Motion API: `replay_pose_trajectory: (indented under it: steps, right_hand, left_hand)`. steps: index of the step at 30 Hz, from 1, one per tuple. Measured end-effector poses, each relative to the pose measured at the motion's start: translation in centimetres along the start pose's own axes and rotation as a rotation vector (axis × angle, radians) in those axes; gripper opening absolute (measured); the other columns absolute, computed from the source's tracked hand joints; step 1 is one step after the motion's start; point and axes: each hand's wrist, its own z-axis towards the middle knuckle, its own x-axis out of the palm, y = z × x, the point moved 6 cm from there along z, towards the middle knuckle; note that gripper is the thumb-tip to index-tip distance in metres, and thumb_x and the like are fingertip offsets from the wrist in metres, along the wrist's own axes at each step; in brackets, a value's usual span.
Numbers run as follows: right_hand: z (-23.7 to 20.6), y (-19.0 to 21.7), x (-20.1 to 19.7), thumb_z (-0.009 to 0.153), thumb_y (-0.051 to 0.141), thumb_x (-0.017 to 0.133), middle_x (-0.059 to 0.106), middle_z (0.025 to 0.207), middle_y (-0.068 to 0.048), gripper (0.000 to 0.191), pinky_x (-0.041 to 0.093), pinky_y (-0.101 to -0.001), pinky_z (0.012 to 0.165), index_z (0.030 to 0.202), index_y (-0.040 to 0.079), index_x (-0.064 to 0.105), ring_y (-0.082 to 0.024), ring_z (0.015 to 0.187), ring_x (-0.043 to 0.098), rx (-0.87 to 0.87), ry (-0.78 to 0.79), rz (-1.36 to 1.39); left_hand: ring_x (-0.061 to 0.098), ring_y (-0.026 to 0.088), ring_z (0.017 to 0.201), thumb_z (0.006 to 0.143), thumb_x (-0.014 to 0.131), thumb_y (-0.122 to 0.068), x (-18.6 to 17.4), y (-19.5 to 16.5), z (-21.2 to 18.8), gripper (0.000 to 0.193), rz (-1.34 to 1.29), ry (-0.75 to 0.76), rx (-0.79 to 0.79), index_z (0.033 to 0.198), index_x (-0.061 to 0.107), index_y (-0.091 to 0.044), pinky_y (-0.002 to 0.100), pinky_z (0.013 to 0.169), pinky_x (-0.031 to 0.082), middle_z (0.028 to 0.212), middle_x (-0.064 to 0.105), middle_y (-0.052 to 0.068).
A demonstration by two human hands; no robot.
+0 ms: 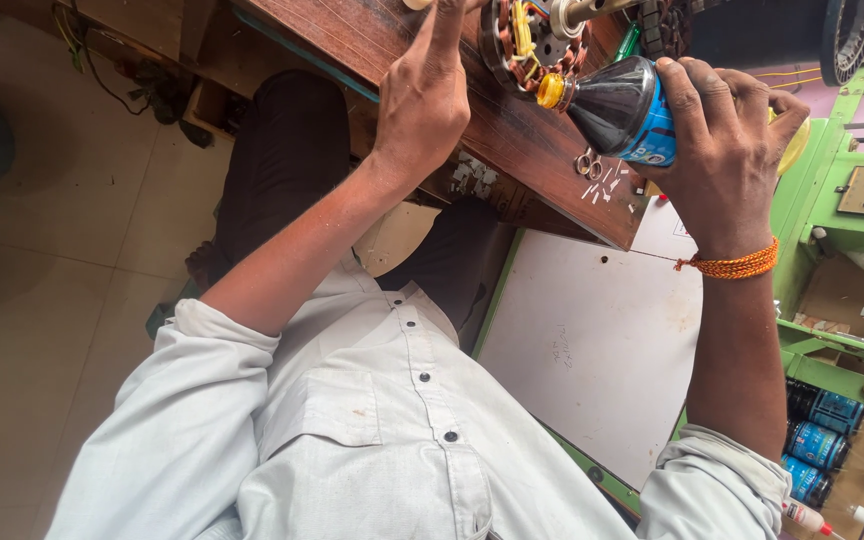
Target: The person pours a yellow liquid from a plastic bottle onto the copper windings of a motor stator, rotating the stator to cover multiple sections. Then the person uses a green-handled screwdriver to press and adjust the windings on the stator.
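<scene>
Gripping a small plastic bottle (620,110) of dark liquid, the right hand (727,155) wraps its fingers around the blue-labelled body, wrist bent and circled by a braided orange thread band (737,265). The bottle lies tilted, its yellow cap (550,91) pointing at a round motor stator (532,45) wound with copper wire and yellow leads, standing near the far edge of a grooved, reddish wooden board (512,130). The left hand (422,100) reaches forward over the board beside the stator; its fingertips run out of view, so I cannot tell whether they close on anything. Small scissors (588,163) lie flat near the board's right corner, just below the bottle. A smooth white panel (592,340) sits under the right forearm.
</scene>
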Motion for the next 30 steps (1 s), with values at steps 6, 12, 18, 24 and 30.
replay_pose_trajectory:
  steps: [6, 12, 18, 24, 30]
  right_hand:
    - [0.1, 0.0, 0.1, 0.079, 0.049, 0.086, 0.063, 0.142, -0.002, 0.081, 0.037, -0.0493, 0.108, 0.142, 0.009, 0.058, -0.023, 0.128, 0.058, -0.007, 0.007, 0.001]
    - [0.0, -0.2, 0.4, 0.080, 0.049, 0.086, 0.064, 0.143, -0.001, 0.079, 0.036, -0.0494, 0.109, 0.143, 0.010, 0.058, -0.022, 0.129, 0.058, 0.002, 0.025, -0.021]
    - [0.3, 0.1, -0.1, 0.082, 0.058, 0.083, 0.063, 0.140, -0.003, 0.080, 0.035, -0.0521, 0.108, 0.141, 0.010, 0.059, -0.023, 0.128, 0.058, -0.010, -0.004, -0.019]
    - [0.3, 0.2, -0.2, 0.084, 0.062, 0.081, 0.063, 0.139, -0.004, 0.081, 0.033, -0.0554, 0.109, 0.141, 0.009, 0.059, -0.024, 0.127, 0.058, -0.024, -0.009, -0.036]
    - [-0.2, -0.4, 0.8, 0.084, 0.060, 0.083, 0.063, 0.142, 0.000, 0.080, 0.028, -0.0615, 0.118, 0.145, 0.014, 0.058, -0.023, 0.131, 0.058, 0.010, 0.036, -0.037]
  left_hand:
    - [0.067, 0.018, 0.068, 0.090, 0.049, 0.016, -0.6, -1.2, 0.2, 0.106, 0.059, -0.124, 0.055, 0.160, -0.006, -0.042, 0.029, 0.054, 0.062, 0.148, 0.030, 0.042]
    - [0.067, 0.015, 0.071, 0.099, 0.053, 0.007, 0.6, -0.1, 0.2, 0.100, 0.128, 0.046, -0.037, 0.165, -0.009, -0.036, 0.031, 0.065, 0.064, 0.158, 0.039, 0.033]
    - [0.070, 0.011, 0.078, 0.111, 0.045, 0.010, 0.0, 0.0, 0.1, 0.094, -0.053, -0.028, -0.044, 0.165, -0.011, -0.043, 0.023, 0.068, 0.067, 0.139, 0.054, 0.008]
    - [0.070, 0.017, 0.079, 0.100, 0.050, 0.009, 0.0, -0.8, 0.5, 0.102, 0.068, -0.083, -0.011, 0.164, -0.013, -0.039, 0.030, 0.067, 0.065, 0.158, 0.037, 0.036]
    - [0.073, 0.016, 0.080, 0.104, 0.047, 0.007, 0.2, -0.3, 0.5, 0.097, 0.125, 0.032, -0.031, 0.162, -0.014, -0.040, 0.031, 0.073, 0.067, 0.154, 0.046, 0.025]
